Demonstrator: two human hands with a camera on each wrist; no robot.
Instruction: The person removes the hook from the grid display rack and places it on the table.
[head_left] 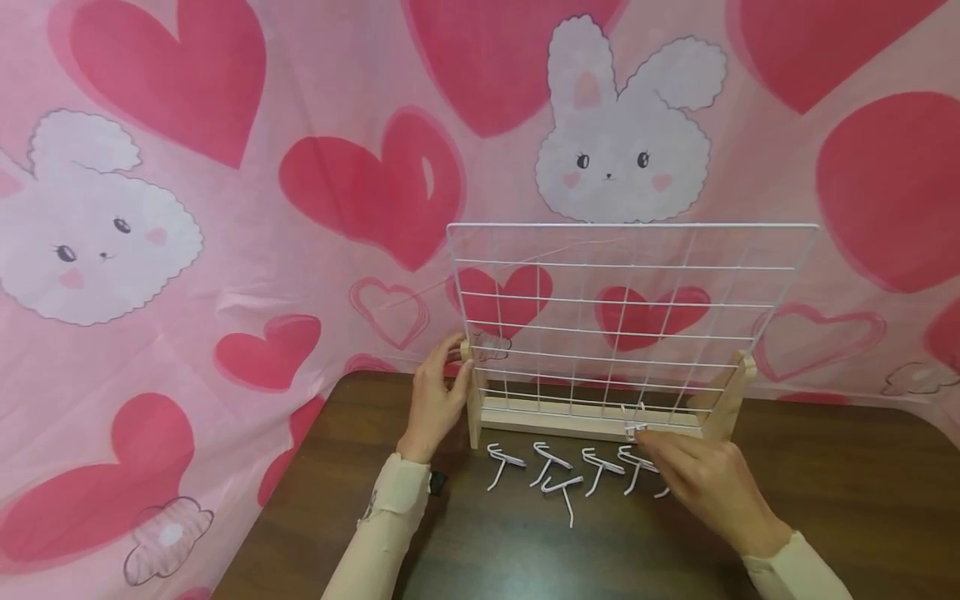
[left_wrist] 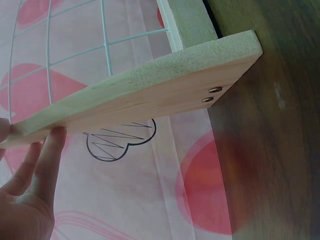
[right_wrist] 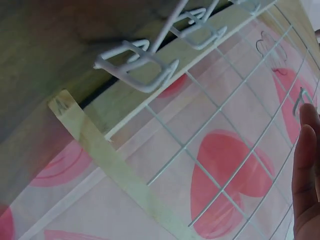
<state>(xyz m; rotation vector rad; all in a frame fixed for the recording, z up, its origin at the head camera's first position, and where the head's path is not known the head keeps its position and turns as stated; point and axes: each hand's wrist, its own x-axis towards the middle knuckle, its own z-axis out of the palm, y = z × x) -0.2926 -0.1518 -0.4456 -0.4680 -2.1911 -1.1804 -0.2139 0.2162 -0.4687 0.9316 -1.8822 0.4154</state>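
A white wire grid [head_left: 633, 224] stands in a pale wooden base. My left hand [head_left: 435, 404] holds the wooden side post [head_left: 473, 412] at its left end, near the top. In the left wrist view, fingertips [left_wrist: 56, 137] touch the post's outer face. Between the right hand's [head_left: 712, 483] fingertips is a white metal hook [head_left: 635, 431], held in front of the grid's lower right part. The same hook [right_wrist: 302, 95] shows against the wires in the right wrist view, where the fingers hide part of it.
Several loose white hooks [head_left: 564, 483] lie on the dark wooden table [head_left: 480, 558] in front of the base. The right wooden post [head_left: 731, 400] stands just beyond my right hand. A pink cloth [head_left: 300, 250] with hearts and rabbits hangs behind the table.
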